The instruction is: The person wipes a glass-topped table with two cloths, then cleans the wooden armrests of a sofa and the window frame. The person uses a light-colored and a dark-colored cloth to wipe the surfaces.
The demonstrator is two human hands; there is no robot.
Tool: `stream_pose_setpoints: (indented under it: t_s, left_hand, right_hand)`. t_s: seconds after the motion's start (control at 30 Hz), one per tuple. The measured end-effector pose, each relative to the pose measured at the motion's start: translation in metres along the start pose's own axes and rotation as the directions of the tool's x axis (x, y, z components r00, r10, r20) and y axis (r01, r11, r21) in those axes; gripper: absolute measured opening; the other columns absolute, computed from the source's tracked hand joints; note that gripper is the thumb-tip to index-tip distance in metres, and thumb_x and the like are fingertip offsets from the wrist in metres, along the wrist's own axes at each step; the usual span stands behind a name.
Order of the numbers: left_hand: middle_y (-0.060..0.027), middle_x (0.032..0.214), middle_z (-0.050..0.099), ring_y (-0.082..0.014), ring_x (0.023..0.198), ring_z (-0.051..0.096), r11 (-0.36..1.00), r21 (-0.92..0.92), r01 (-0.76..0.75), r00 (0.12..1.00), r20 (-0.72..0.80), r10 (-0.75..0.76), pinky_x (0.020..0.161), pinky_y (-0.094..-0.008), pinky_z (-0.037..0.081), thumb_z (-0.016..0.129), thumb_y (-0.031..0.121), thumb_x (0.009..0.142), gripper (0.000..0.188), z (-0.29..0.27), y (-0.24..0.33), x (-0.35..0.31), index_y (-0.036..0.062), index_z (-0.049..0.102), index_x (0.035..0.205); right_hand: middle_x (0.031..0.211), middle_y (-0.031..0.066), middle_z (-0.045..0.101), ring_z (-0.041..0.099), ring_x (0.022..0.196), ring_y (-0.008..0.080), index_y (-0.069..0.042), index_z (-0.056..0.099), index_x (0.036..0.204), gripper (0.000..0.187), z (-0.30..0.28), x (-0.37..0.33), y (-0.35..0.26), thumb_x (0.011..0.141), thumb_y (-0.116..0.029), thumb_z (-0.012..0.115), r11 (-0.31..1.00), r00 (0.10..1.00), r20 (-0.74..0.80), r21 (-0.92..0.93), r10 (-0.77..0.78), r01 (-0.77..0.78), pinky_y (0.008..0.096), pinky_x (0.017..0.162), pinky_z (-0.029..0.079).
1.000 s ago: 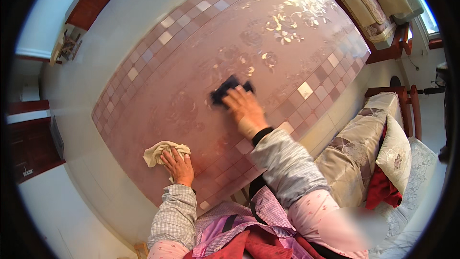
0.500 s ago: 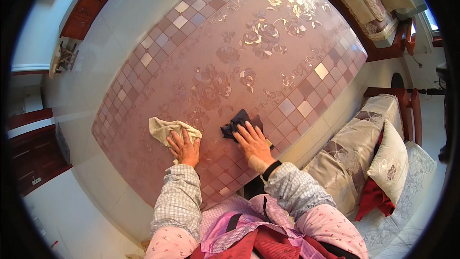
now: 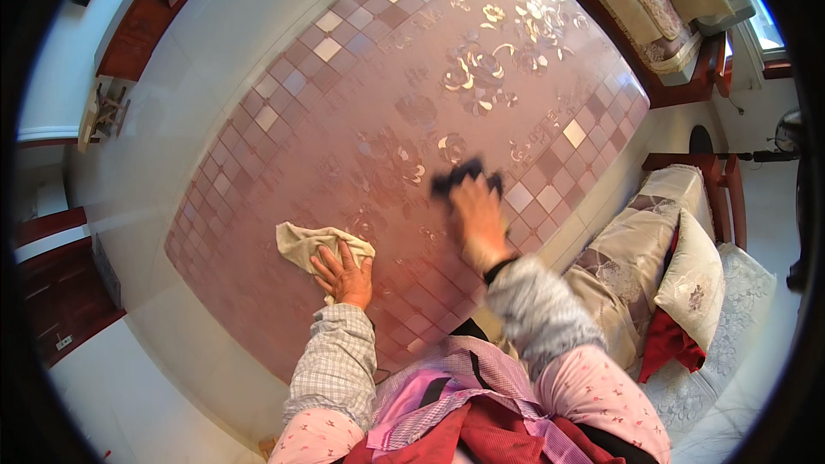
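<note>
My left hand (image 3: 343, 276) lies flat with spread fingers on a crumpled cream cloth (image 3: 297, 241), resting on the near left part of the table. Farther forward and to the right, my right hand (image 3: 478, 216) is blurred by motion. Its fingers bend over a dark cloth (image 3: 445, 182), bunched beneath and ahead of them against the tabletop. Both cloths sit on a large table covered by a pinkish-brown, glossy tablecloth (image 3: 284, 309) with shiny flower patterns and checkered borders. My forearms wear grey checked sleeve covers.
To the right stands a wooden-framed sofa (image 3: 632, 219) with a patterned cover, a pale cushion (image 3: 694, 279) and red fabric (image 3: 672, 345). Another covered seat (image 3: 657, 0) is beyond the table's far right corner. A small wooden stool (image 3: 106, 110) stands left, on pale floor tiles (image 3: 206, 60).
My right hand has swept forward and slightly right across the tablecloth, taking the dark cloth along. My left hand and the cream cloth stay almost in place.
</note>
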State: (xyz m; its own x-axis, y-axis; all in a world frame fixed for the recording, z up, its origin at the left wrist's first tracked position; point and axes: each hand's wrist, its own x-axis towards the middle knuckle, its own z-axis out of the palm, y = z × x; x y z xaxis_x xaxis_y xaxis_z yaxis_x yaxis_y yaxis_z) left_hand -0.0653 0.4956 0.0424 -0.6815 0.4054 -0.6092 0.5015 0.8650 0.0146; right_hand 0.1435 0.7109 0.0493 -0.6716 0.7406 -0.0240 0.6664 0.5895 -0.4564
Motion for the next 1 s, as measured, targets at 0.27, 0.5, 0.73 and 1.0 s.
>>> stream_pose_setpoints:
  t_s: [0.27, 0.5, 0.73, 1.0]
  left_hand:
    - [-0.0202, 0.170, -0.005, -0.0479, 0.154, -0.009, 0.999, 0.001, -0.033, 0.999, 0.023, 0.033, 0.120, -0.0665, 0.003, 0.057, 0.058, 0.097, 0.087, -0.006, 0.001, -0.005, 0.0283, 0.011, 0.164]
    - [-0.0232, 0.169, -0.005, -0.0494, 0.153, -0.012, 0.999, -0.021, -0.048, 0.999, -0.006, 0.048, 0.119, -0.0681, 0.003, 0.063, 0.055, 0.094, 0.089, 0.014, -0.013, 0.003, 0.0249, 0.015, 0.163]
    - [-0.0210, 0.170, -0.003, -0.0466, 0.155, -0.009, 0.999, 0.040, -0.003, 0.999, -0.032, 0.004, 0.122, -0.0634, 0.006, 0.059, 0.054, 0.096, 0.084, 0.017, -0.018, 0.004, 0.0227, 0.020, 0.163]
    - [-0.0338, 0.164, 0.010, -0.0552, 0.151, 0.004, 0.982, -0.067, -0.174, 0.981, -0.094, 0.168, 0.121, -0.0633, 0.009, 0.052, 0.050, 0.100, 0.075, 0.017, 0.124, 0.027, 0.0116, 0.029, 0.160]
  right_hand:
    - [0.156, 0.0089, 0.045, 0.031, 0.151, 0.0316, -0.015, 0.054, 0.142, 0.044, 0.003, -0.011, -0.015, 0.098, -0.019, 0.060, 0.985, 0.965, 0.233, -0.098, -0.117, 0.143, 0.0509, 0.123, 0.025]
    - [0.156, 0.0136, 0.044, 0.032, 0.149, 0.0370, -0.013, 0.051, 0.145, 0.047, -0.001, 0.171, 0.014, 0.098, -0.017, 0.054, 0.996, 0.990, -0.118, -0.035, 0.081, -0.086, 0.0528, 0.121, 0.026]
    - [0.151, 0.0109, 0.050, 0.036, 0.148, 0.0341, -0.012, 0.058, 0.138, 0.047, 0.016, 0.114, 0.005, 0.091, -0.010, 0.056, 0.964, 0.965, -0.060, 0.060, -0.256, 0.259, 0.0536, 0.121, 0.026]
    - [0.152, 0.0035, 0.051, 0.040, 0.147, 0.0281, -0.021, 0.059, 0.137, 0.047, -0.080, -0.001, 0.133, 0.091, -0.010, 0.057, 0.999, 0.968, 0.249, 0.018, 0.035, -0.041, 0.0501, 0.122, 0.028]
